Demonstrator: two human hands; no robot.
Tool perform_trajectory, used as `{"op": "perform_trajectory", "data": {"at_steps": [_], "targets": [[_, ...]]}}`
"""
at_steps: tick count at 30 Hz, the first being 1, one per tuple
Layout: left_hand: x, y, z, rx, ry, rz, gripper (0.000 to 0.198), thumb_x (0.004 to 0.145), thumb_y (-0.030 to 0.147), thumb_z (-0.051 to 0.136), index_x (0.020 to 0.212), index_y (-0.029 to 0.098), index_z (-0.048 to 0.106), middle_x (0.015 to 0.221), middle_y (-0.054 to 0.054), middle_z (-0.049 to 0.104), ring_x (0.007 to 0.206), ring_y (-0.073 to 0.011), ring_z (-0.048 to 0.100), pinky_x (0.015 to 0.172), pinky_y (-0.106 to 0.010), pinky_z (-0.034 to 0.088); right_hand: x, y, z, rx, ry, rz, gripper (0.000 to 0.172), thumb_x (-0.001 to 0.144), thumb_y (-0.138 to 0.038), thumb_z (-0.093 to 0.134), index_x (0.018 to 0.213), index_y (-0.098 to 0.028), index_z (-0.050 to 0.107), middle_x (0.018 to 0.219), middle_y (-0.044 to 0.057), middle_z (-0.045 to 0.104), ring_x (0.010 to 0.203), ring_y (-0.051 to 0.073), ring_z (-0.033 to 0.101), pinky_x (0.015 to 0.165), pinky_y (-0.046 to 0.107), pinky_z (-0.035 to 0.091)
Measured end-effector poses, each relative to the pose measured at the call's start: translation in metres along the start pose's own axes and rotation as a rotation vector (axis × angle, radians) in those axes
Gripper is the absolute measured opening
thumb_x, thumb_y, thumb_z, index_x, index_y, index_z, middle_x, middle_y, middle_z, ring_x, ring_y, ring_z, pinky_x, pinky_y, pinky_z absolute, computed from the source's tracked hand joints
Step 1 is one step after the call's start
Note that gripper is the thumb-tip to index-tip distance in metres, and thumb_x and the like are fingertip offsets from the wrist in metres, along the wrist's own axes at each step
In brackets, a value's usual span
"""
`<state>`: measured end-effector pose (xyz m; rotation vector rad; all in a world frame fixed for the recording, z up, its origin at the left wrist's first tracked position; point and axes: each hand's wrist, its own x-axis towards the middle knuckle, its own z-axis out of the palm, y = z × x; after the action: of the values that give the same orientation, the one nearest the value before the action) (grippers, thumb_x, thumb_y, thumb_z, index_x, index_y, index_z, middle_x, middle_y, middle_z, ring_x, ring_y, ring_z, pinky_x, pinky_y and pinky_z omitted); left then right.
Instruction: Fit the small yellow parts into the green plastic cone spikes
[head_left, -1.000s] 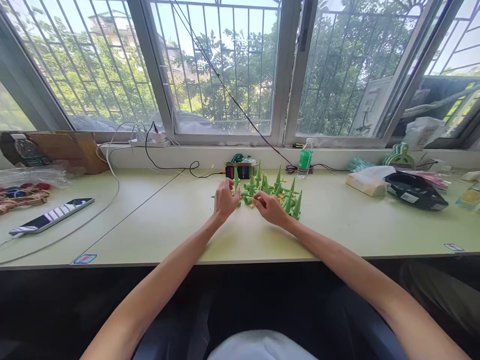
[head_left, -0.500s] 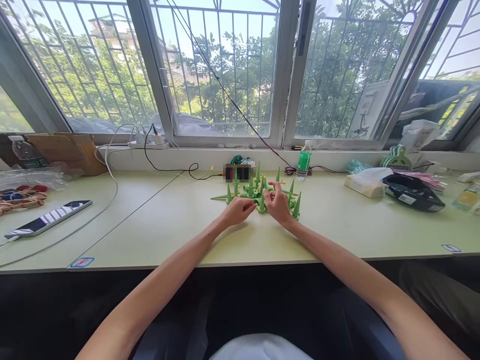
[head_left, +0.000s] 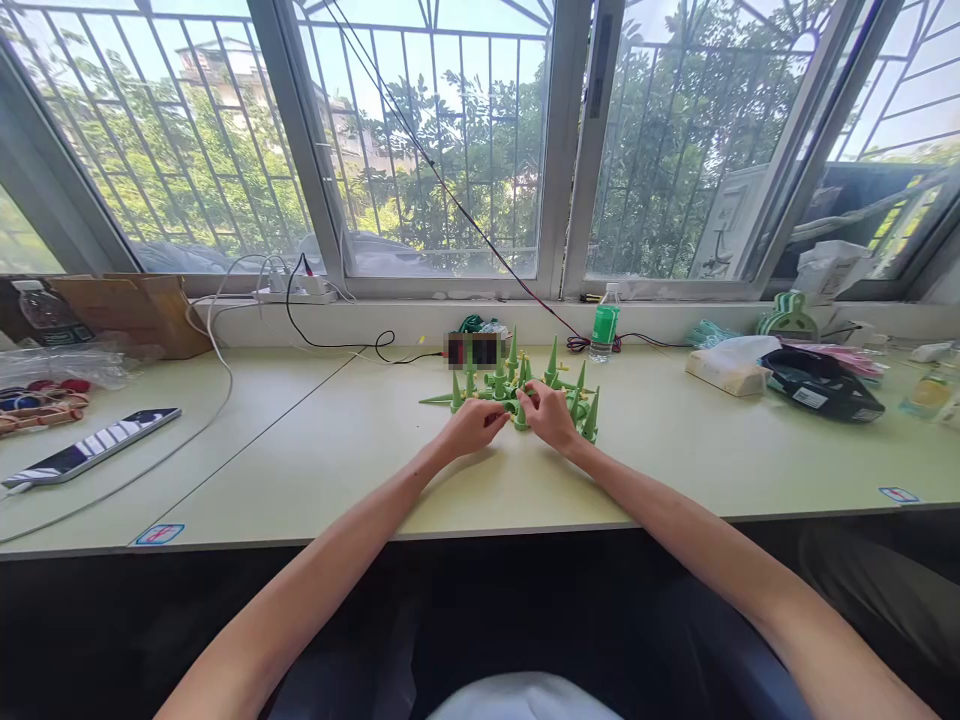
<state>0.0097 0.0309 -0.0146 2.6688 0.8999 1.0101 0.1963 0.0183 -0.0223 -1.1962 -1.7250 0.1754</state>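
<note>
A cluster of green plastic watering spikes (head_left: 499,380), cone-shaped with small yellow parts, spreads over the desk in front of me. Most stand point up; one lies on its side at the left with its tip outward. My left hand (head_left: 475,424) is closed at the near edge of the cluster, thumb and fingers pinched around a green spike piece that they largely hide. Just right of it, my right hand (head_left: 549,412) is closed too, its thumb and index finger on a spike between the hands. More spikes stand behind and to the right of my right hand.
Behind the cluster are a pixelated dark object (head_left: 477,350) and a water bottle (head_left: 604,322). At right lie a tissue pack (head_left: 724,370) and a black bag (head_left: 821,385). A phone (head_left: 94,448) with a white cable (head_left: 217,400) is at left, near a cardboard box (head_left: 142,310).
My right hand's raised fingers have come down and closed onto a spike. My left hand stays nearly where it was. The view has shifted slightly.
</note>
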Motion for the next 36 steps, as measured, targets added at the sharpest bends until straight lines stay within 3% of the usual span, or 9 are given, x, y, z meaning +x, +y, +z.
{"op": "perform_trajectory", "data": {"at_steps": [12, 19, 24, 29, 36], "targets": [[0.000, 0.000, 0.000, 0.006, -0.002, 0.012, 0.036, 0.089, 0.025, 0.052, 0.056, 0.018, 0.039, 0.049, 0.005, 0.036, 0.048, -0.0091, 0.027, 0.051, -0.025, 0.026, 0.000, -0.002, -0.001, 0.035, 0.006, -0.020, 0.028, 0.095, -0.040, 0.044, 0.084, -0.019, 0.058, 0.051, -0.003, 0.051, 0.046, 0.014, 0.042, 0.054, 0.025, 0.032], [0.000, 0.003, -0.002, 0.012, -0.007, -0.038, 0.033, 0.090, 0.030, 0.051, 0.059, 0.018, 0.049, 0.051, 0.004, 0.041, 0.050, -0.0097, 0.032, 0.053, -0.025, 0.029, -0.002, -0.011, -0.006, 0.061, 0.066, -0.037, 0.031, 0.096, -0.043, 0.043, 0.082, -0.020, 0.057, 0.055, -0.002, 0.053, 0.047, 0.014, 0.042, 0.053, 0.026, 0.034], [0.001, 0.006, -0.004, -0.024, 0.009, -0.064, 0.019, 0.090, 0.034, 0.054, 0.085, 0.017, 0.062, 0.067, 0.001, 0.059, 0.055, -0.0103, 0.048, 0.059, -0.024, 0.039, -0.004, -0.017, -0.009, 0.104, 0.066, -0.047, 0.034, 0.097, -0.048, 0.041, 0.083, -0.020, 0.056, 0.060, -0.001, 0.054, 0.049, 0.013, 0.043, 0.052, 0.025, 0.035], [0.001, 0.006, -0.005, -0.042, -0.004, -0.071, 0.031, 0.087, 0.044, 0.060, 0.105, 0.018, 0.061, 0.091, -0.003, 0.062, 0.053, -0.0080, 0.049, 0.062, -0.026, 0.045, -0.005, -0.018, -0.008, 0.160, 0.009, -0.094, 0.034, 0.098, -0.046, 0.042, 0.078, -0.021, 0.053, 0.064, -0.002, 0.051, 0.050, 0.011, 0.041, 0.052, 0.024, 0.033], [0.002, 0.005, -0.003, -0.047, -0.014, -0.074, 0.028, 0.084, 0.042, 0.066, 0.096, 0.018, 0.062, 0.097, -0.004, 0.060, 0.052, -0.0063, 0.050, 0.064, -0.027, 0.046, -0.007, -0.021, -0.010, 0.149, -0.068, -0.114, 0.036, 0.098, -0.048, 0.041, 0.077, -0.020, 0.054, 0.062, -0.002, 0.049, 0.051, 0.011, 0.039, 0.052, 0.023, 0.034]]}}
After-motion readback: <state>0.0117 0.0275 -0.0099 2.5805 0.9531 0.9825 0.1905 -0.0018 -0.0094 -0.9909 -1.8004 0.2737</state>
